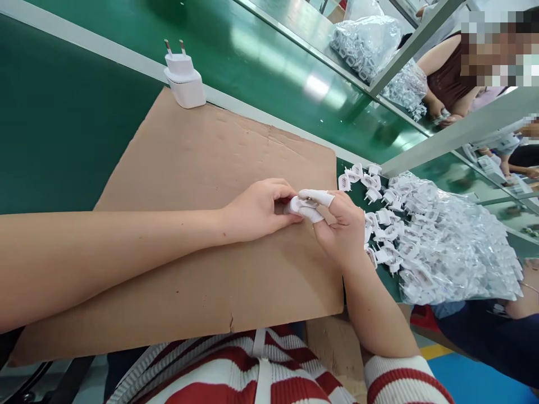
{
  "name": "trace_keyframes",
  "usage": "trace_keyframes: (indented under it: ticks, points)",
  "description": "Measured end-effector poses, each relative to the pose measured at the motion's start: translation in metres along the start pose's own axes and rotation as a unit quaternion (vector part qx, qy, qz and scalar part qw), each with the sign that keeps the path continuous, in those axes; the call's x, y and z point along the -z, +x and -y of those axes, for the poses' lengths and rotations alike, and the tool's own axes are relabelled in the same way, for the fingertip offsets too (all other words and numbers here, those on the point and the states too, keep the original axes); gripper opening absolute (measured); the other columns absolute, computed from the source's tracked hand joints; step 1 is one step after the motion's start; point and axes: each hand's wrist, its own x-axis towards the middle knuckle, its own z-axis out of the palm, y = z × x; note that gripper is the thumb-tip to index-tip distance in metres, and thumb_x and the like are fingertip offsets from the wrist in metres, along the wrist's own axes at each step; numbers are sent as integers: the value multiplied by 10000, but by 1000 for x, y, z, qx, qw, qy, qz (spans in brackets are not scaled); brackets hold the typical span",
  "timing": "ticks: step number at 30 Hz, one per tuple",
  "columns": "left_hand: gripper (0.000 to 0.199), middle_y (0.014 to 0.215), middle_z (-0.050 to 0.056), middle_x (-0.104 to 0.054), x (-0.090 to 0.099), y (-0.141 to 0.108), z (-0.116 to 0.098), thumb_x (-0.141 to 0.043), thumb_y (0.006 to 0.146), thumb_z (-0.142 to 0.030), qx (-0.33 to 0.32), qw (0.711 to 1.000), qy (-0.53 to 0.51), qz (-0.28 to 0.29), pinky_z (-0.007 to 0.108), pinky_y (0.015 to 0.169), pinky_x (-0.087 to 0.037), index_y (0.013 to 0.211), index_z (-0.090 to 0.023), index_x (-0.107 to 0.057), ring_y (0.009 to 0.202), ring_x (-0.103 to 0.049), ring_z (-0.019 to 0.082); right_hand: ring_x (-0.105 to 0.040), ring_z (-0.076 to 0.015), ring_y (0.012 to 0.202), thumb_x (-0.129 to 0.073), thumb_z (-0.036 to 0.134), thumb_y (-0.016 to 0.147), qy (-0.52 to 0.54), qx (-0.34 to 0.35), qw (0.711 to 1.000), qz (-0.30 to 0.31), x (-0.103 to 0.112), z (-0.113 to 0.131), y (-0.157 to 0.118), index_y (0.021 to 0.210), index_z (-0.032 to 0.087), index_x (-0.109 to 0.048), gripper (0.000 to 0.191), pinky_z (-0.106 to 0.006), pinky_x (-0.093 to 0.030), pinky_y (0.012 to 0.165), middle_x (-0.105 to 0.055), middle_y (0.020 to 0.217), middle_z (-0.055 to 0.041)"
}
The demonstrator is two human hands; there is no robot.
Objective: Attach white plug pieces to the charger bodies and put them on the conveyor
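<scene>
My left hand and my right hand meet above a sheet of brown cardboard. Between them is a small white plastic charger piece, mostly hidden by the fingers. The left thumb and fingertips pinch its left side. White finger covers wrap the right thumb and forefinger, which close on its right side, where a bit of metal shows. A white two-pin charger stands at the cardboard's far left corner, pins up. Several loose white plug pieces lie just right of my right hand.
A clear plastic bag full of white plug pieces lies on the right. Beyond the pale rail, more filled bags rest on a green surface. A metal post slants across the right. Other people sit at the far side and right.
</scene>
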Motion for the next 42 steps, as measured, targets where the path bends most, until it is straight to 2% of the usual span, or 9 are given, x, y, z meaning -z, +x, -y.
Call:
trace_keyframes:
  ticks: [7,14,20,24,27,30,36,39,42]
  points:
    - [282,987,47,-701,-1,0,-4,-733,846,-473,17,1000,15,-9,361,842,-563,946,-211,-760,928,-673,247,-702,-213,818,-626,198,903,-60,-31,995,71,7,6,7,1030,295,-765,212,-454,-524,1055,-789,914,-2]
    - [286,958,43,-696,-3,0,-6,-750,823,-476,28,999,3,-19,341,802,-548,918,-206,-764,900,-667,235,-728,-201,846,-618,173,868,-89,-24,994,60,6,6,6,996,316,-763,240,-505,-369,1242,-787,905,33]
    - [268,882,32,-661,-9,-3,-7,-751,838,-459,17,998,33,-45,335,778,-517,875,-195,-718,830,-639,209,-770,-195,921,-659,230,904,13,-69,997,27,-3,5,0,1097,310,-754,229,-527,-305,1306,-821,1032,34]
    - [312,939,34,-697,-11,-2,-7,-757,843,-462,18,999,32,-36,325,769,-523,1021,-207,-754,834,-654,204,-768,-212,1076,-729,292,900,125,-120,985,5,-1,2,-4,1297,320,-692,399,-545,-320,1302,-807,1186,4]
    - [367,1048,35,-744,3,25,0,-764,840,-456,38,995,62,-75,318,787,-533,1123,-223,-754,880,-674,209,-726,-247,1195,-706,317,915,153,-163,974,-49,11,-15,-3,1399,302,-635,489,-512,-476,1184,-772,1274,-50]
    - [353,1122,32,-758,29,79,12,-742,846,-408,64,968,183,-158,318,853,-519,1134,-204,-734,943,-681,204,-716,-289,1152,-628,263,917,55,-192,975,-94,22,-44,1,1321,256,-689,408,-517,-553,1058,-760,1249,-95]
    - [367,1259,98,-719,81,174,30,-593,940,-330,169,899,337,-224,410,1075,-377,1221,-107,-671,1217,-631,259,-545,-394,1398,-569,161,869,-158,-168,973,27,18,-80,-2,1397,124,-631,532,-620,-436,1160,-662,1401,-211]
    - [401,1307,192,-699,87,179,31,-624,937,-306,208,881,361,-226,473,1125,-327,1262,-71,-641,1282,-604,335,-464,-414,1482,-568,210,904,-175,-162,970,45,12,-80,-7,1436,90,-586,546,-649,-397,1187,-616,1471,-230]
    - [717,1621,255,-435,77,152,25,-704,890,-320,165,868,400,-243,519,1236,-189,1518,-80,-452,1533,-347,403,-449,-428,1489,-576,262,921,-161,-144,976,35,11,-76,-9,1408,101,-604,513,-674,-385,1188,-633,1440,-230]
